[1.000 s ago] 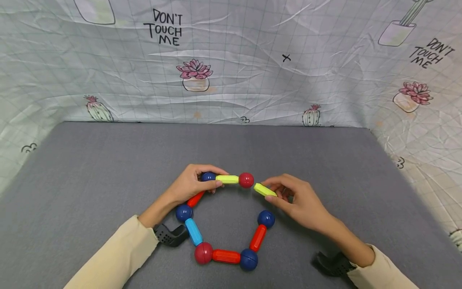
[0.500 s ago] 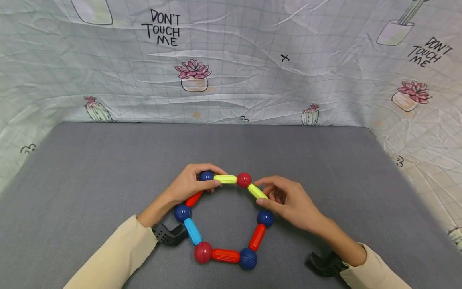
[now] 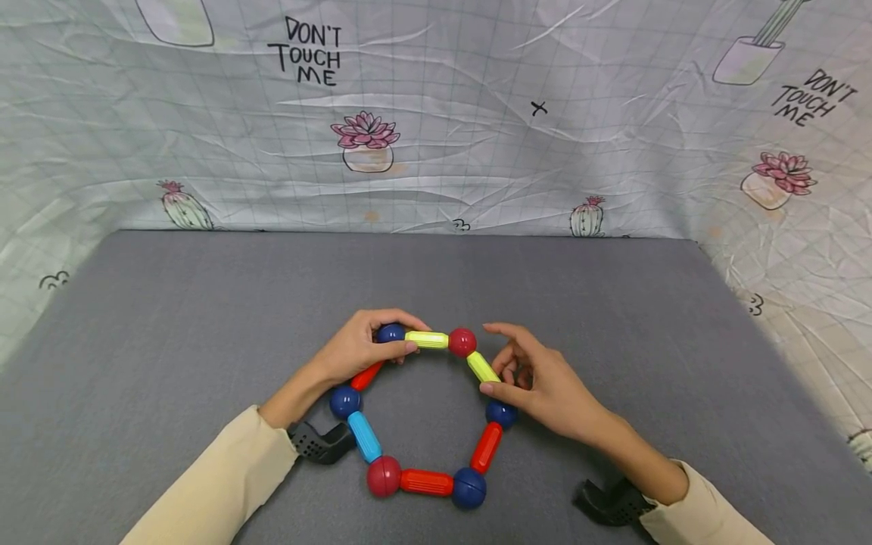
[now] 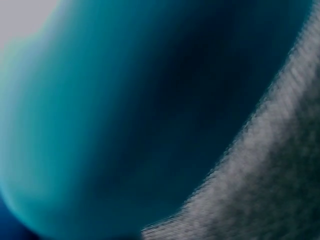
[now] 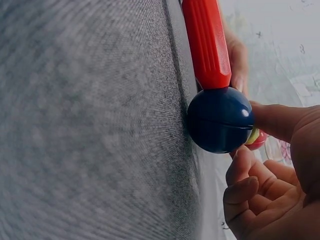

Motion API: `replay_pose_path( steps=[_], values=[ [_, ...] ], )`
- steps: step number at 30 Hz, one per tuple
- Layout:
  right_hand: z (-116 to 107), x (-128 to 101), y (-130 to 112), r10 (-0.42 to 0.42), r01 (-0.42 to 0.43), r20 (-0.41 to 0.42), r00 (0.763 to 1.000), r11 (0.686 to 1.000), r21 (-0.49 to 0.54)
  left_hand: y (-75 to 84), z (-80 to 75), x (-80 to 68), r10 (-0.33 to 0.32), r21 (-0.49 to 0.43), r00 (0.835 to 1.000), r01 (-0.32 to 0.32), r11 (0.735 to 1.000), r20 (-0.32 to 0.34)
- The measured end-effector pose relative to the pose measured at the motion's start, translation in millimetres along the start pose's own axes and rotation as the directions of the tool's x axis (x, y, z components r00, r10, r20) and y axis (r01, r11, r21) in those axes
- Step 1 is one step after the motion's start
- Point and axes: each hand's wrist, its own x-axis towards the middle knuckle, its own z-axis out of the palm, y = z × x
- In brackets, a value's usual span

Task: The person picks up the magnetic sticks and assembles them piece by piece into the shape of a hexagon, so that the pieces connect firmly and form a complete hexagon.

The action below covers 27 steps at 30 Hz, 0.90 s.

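A: From the head view, how far along is the ring of rods and balls (image 3: 422,412)?

B: Nearly closed, I judge. It lies on the gray worktop (image 3: 170,325), near the middle. The left hand (image 3: 354,350) curls its fingers round the far blue ball (image 3: 390,332) where the far yellow rod (image 3: 427,339) begins. The right hand (image 3: 541,382) has its thumb and a finger on the slanted yellow rod (image 3: 482,367), the other fingers spread. That rod touches the red ball (image 3: 462,342) at its far end; its near end sits just at the right blue ball (image 3: 501,414).

A: So what is left?

B: Perhaps only seating that last joint; I cannot tell whether it is joined.

A: The left wrist view?

B: Just a blurred light blue rod (image 4: 125,120) very close, and some worktop.

A: And the right wrist?

B: A blue ball (image 5: 220,120) joined to a red rod (image 5: 205,40), with the right hand's thumb against the ball. The joint behind the ball is hidden.
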Motion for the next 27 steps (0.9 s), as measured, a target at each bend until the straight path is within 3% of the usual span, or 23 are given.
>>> replay_pose_path(
  steps=[20,27],
  values=[
    [1.5,0.4,1.5,0.028,-0.027,0.055,0.998,0.999,-0.016,0.2,0.6,0.0,-0.013,0.040,1.000,0.013,0.999,0.005],
    [4.3,0.6,3.0,0.014,-0.014,0.002,1.000,0.999,-0.046,0.3,0.8,0.5,0.015,0.075,1.000,-0.016,0.997,0.016]
  ],
)
